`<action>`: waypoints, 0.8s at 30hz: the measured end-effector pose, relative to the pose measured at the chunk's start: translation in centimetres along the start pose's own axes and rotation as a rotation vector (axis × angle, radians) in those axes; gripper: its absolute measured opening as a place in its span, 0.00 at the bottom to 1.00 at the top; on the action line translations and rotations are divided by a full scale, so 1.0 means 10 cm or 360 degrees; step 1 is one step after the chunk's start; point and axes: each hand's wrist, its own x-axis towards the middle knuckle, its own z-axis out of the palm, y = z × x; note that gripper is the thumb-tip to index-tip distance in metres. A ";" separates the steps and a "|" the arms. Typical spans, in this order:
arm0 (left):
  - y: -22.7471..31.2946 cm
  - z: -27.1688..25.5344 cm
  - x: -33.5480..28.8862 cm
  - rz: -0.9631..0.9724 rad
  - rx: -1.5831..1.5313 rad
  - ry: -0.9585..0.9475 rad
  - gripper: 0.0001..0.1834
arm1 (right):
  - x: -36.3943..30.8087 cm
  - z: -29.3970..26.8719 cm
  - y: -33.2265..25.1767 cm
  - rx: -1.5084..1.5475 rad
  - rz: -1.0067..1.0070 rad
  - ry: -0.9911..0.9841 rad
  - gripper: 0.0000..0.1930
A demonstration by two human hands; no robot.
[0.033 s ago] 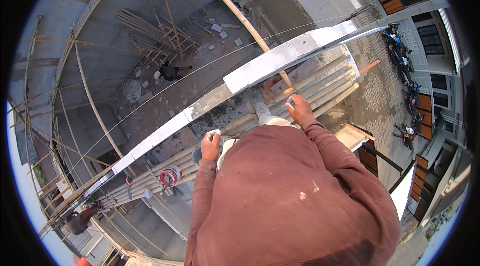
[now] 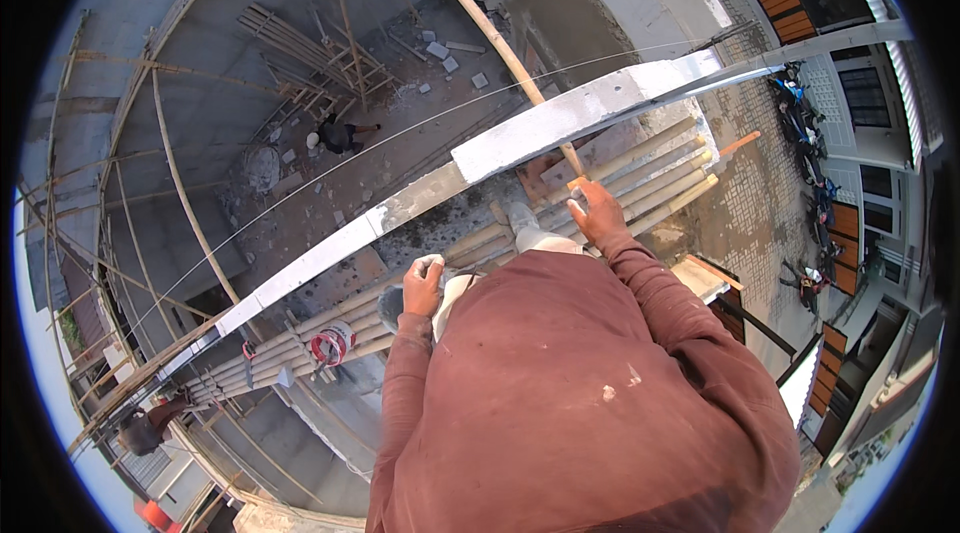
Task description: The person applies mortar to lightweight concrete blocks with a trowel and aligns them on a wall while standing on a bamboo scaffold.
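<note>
My left hand [image 2: 424,285] is raised beside my body, its whitened fingers curled together. Whatever they hold, if anything, is too small to make out. My right hand [image 2: 601,217] is closed too, with pale dust on its fingertips. These lie right at the lower end of a bamboo pole [image 2: 482,23] that slants up across the wall; whether they touch it I cannot tell. In front of both hands runs a wall top with a white block course [image 2: 548,125]. Under me lie several bamboo poles [image 2: 660,169], with my shoe [image 2: 520,217] showing on them.
A red and white bucket [image 2: 332,343] stands on the poles to the left. A thin string [image 2: 430,123] stretches along the wall. Far below, a person [image 2: 338,136] bends among rubble; another person [image 2: 142,431] is at far left. Motorbikes [image 2: 800,118] stand in the street at right.
My right hand has risen slightly toward the bamboo pole's end, its fingertips now overlapping it. My left hand stays nearly where it was. The view has shifted a little.
</note>
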 end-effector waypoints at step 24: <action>-0.18 0.64 1.01 0.0838 0.1217 0.0320 0.45 | 1.39 -0.29 -1.20 -0.1094 -0.0984 -0.0464 0.43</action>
